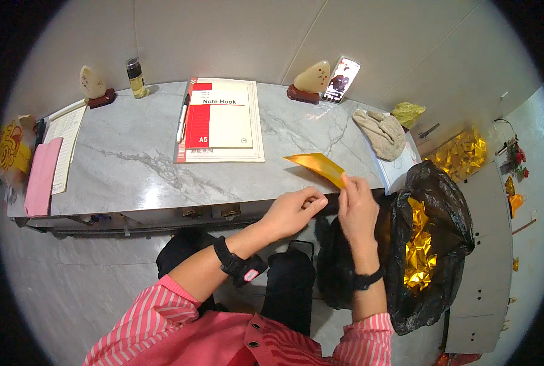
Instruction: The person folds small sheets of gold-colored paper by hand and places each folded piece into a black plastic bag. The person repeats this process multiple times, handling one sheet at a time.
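Observation:
My right hand (358, 206) pinches the near end of a folded sheet of gold foil paper (320, 165). The paper slants over the front part of the grey marble-patterned tabletop (125, 132), its pointed end to the left. Just left of it, my left hand (297, 208) is at the table's front edge with fingers curled and thumb against them. Nothing shows in that hand, and it appears apart from the paper. Beside my right forearm, a black plastic bag (455, 256) gapes, with several folded gold foil pieces (419, 256) inside.
Notebooks (228, 119) with a pen (182, 120) lie mid-table. Behind are a smartphone (341, 78), two stone ornaments (312, 78) (92, 83) and a glass bottle (137, 80). Gloves (381, 132) rest on papers at right. A pink cloth (44, 176) lies left; more gold foil (464, 153) sits beyond the bag.

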Demonstrator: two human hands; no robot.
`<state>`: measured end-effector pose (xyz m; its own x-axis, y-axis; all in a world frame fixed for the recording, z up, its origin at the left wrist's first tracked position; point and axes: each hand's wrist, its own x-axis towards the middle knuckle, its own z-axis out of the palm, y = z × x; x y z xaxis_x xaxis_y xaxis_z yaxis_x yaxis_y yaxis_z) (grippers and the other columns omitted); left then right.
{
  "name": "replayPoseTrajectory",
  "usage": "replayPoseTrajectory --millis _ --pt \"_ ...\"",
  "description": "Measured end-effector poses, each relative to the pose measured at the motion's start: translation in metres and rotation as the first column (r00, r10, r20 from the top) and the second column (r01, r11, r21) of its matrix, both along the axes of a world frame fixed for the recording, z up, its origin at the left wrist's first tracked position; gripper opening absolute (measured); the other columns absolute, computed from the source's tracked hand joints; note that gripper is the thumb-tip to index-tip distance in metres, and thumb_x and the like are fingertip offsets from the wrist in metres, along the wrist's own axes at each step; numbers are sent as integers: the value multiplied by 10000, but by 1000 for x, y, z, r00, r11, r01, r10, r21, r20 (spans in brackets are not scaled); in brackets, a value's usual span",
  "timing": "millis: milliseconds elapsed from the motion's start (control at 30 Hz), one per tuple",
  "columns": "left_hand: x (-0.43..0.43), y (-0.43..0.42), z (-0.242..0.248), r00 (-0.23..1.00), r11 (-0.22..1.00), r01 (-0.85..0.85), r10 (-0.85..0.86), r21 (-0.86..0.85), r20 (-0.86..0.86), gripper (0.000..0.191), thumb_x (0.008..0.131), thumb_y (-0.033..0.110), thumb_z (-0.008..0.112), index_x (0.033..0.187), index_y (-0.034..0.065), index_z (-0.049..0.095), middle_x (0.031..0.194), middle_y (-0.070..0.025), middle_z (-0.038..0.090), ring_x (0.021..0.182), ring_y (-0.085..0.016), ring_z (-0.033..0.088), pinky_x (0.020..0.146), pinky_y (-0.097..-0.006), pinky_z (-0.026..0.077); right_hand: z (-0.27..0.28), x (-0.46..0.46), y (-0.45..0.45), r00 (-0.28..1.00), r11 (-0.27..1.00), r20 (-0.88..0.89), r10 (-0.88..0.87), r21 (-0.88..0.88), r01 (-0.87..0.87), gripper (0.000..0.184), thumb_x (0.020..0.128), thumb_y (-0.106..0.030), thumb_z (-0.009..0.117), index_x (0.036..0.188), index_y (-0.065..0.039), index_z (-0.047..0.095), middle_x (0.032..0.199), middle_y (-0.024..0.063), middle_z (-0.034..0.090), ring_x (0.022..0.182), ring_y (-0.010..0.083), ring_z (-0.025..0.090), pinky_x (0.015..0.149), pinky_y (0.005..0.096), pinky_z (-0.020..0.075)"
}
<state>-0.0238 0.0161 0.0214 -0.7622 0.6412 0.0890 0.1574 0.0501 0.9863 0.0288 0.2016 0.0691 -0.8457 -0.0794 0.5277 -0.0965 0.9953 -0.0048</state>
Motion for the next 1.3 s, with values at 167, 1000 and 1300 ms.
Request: replayPoseTrajectory --millis 167,1000,1300 --pt "3 2 2 996 996 -60 55 70 69 390 1072 323 571 1174 -47 635 1037 -122 717 940 -170 673 843 -324 541 -4 30 -50 998 976 5 65 -209 -63 324 965 -32 632 1288 -15 649 1141 151 662 953 345 705 761 394 588" --pt "-13 -10 12 951 905 -237 142 354 274 319 1034 57 475 1318 98 615 1175 -58 667 999 -137 670 843 -276 569 -1 59 -47 990 938 90 112 -338 -76 523 922 -82 705 1408 19 540 1375 210 576 1220 385 626 986 421 554" --pt "1 -13 15 975 964 -213 221 157 -30 281 1045 66 469 1281 72 620 1047 -82 693 946 -168 659 882 -310 532 -16 56 -40 988 978 151 -22 -201 52 457 933 -55 628 1380 -1 550 1394 179 577 1136 388 674 907 435 589"
